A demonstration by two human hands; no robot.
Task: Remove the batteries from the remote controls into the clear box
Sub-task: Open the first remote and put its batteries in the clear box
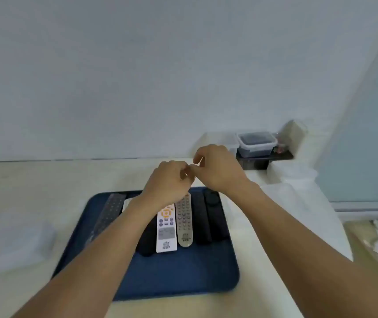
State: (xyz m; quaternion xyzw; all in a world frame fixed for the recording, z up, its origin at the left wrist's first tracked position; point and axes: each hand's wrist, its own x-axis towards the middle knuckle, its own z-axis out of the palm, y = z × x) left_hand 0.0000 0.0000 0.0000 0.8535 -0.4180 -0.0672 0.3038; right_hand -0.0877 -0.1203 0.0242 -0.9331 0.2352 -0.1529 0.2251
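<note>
- So far, from the head view, the job looks barely begun: the remote controls lie side by side on a blue tray on the pale counter, button faces up, so no battery cover shows open.
- At least 5 remotes are in sight: a dark grey remote angled at the left edge of the tray, a white remote with orange buttons, a beige remote just beside it, then 2 black remotes on the right. Another dark shape sits partly under the left forearm; I cannot tell what it is.
- No loose batteries are visible anywhere.
- A clear box, blurred, sits on the counter left of the tray and well apart from the hands; its contents cannot be made out. A lidded plastic container stands on a dark shelf at the back right.
- Both hands hover above the far end of the tray, touching no remote.
- The left hand has its fingers curled inward; the right hand has its fingers bent, tips meeting the left hand's.
- Whether anything small is pinched between them cannot be told; blur hides it.
- Every remote on the tray probably remains to be emptied.
</note>
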